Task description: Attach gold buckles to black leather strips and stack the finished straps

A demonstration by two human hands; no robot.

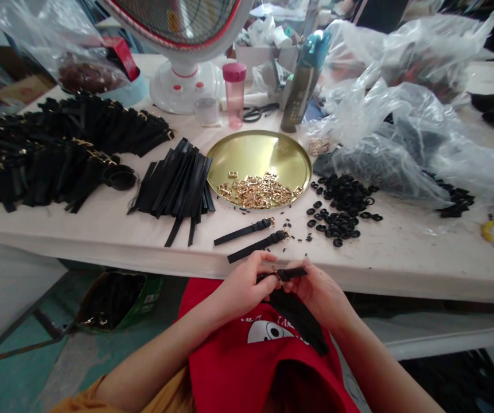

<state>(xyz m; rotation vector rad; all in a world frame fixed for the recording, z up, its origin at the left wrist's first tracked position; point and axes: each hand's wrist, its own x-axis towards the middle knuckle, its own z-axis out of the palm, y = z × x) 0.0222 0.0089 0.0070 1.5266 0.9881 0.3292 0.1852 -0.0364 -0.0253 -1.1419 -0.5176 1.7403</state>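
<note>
Over my lap, just off the table's front edge, both hands hold a black strap [293, 273] with a small gold buckle [277, 274] on it. My left hand [247, 284] pinches the strap at the buckle. My right hand [322, 289] grips it a little farther right, near its end. More black strap hangs down below my fingers onto the red apron [229, 344]. Two buckled straps [257, 246] lie on the table just beyond my hands. A round gold tray [247, 150] behind them holds a heap of gold buckles [259, 190].
Black strap pieces [175, 180] lie left of the tray, with bundled buckled straps [49, 149] farther left. Small black loops [341, 201] are heaped on the right, by plastic bags [401, 132]. A fan [182, 86], pink bottle [234, 94] and scissors [259, 112] stand or lie behind.
</note>
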